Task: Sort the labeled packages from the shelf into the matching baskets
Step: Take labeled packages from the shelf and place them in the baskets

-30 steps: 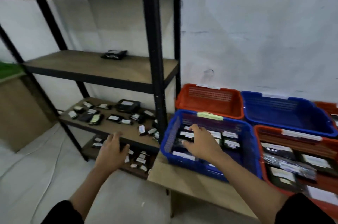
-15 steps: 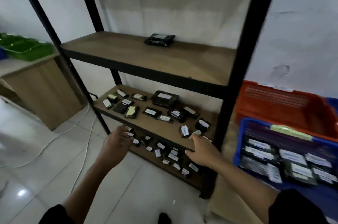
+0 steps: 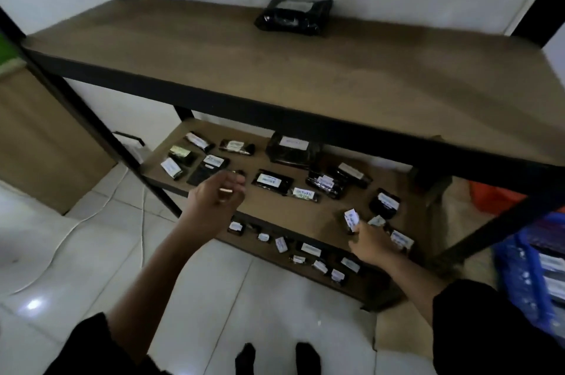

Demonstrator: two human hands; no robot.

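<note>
Right grip (image 3: 368,240) moved from blue basket (image 3: 519,264) to shelf (image 3: 321,215), now pinching labeled package (image 3: 351,219); left grip (image 3: 214,197) loosely curled, holding nothing; next sort cycle begun

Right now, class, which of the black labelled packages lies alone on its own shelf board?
The large black package at the back of the upper shelf. Every other package lies crowded among others on the two lower boards.
</note>
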